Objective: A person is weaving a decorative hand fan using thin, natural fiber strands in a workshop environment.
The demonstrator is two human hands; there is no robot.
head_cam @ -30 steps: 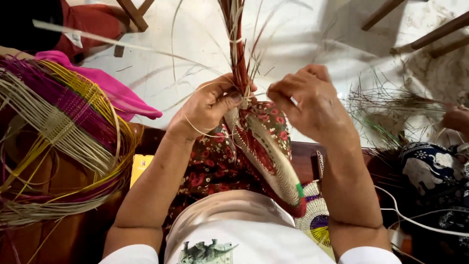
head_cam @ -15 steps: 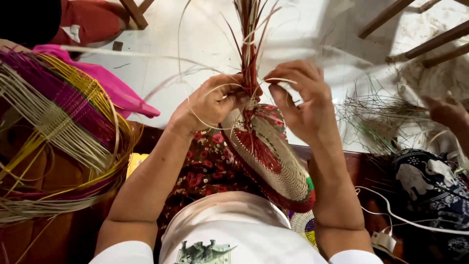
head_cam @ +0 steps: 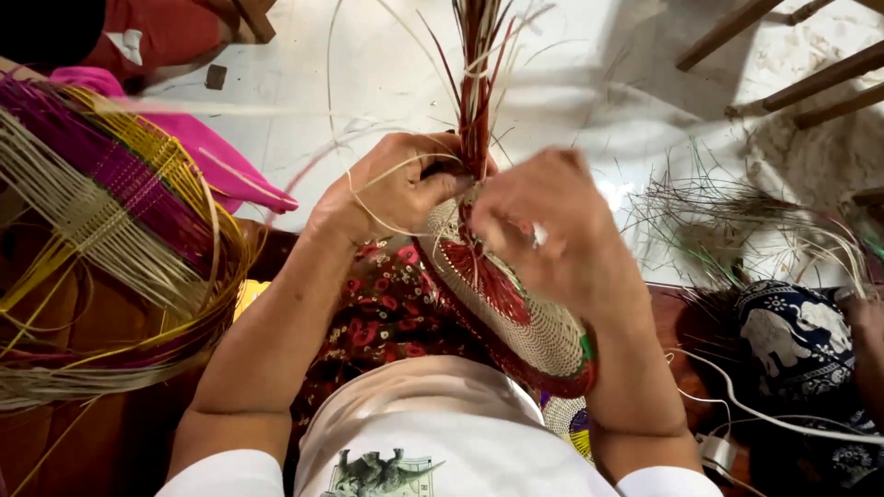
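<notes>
A half-woven round piece in cream and red, with a red and green rim, stands on edge over my lap. A bundle of loose red and pale strands rises from its top. My left hand grips the top edge at the foot of that bundle, with a thin pale strand looping around it. My right hand, blurred, lies across the upper face of the piece with its fingers curled in; what it pinches is hidden.
A large loose weave of purple, yellow and cream strips fills the left side, with pink cloth behind it. Dry reeds lie scattered on the pale floor at right. Wooden legs cross the top right corner. A white cable trails at lower right.
My right hand has dropped from the strands at the top down onto the face of the woven piece. The other person's hand at the right has left the reeds. My left hand has held its grip.
</notes>
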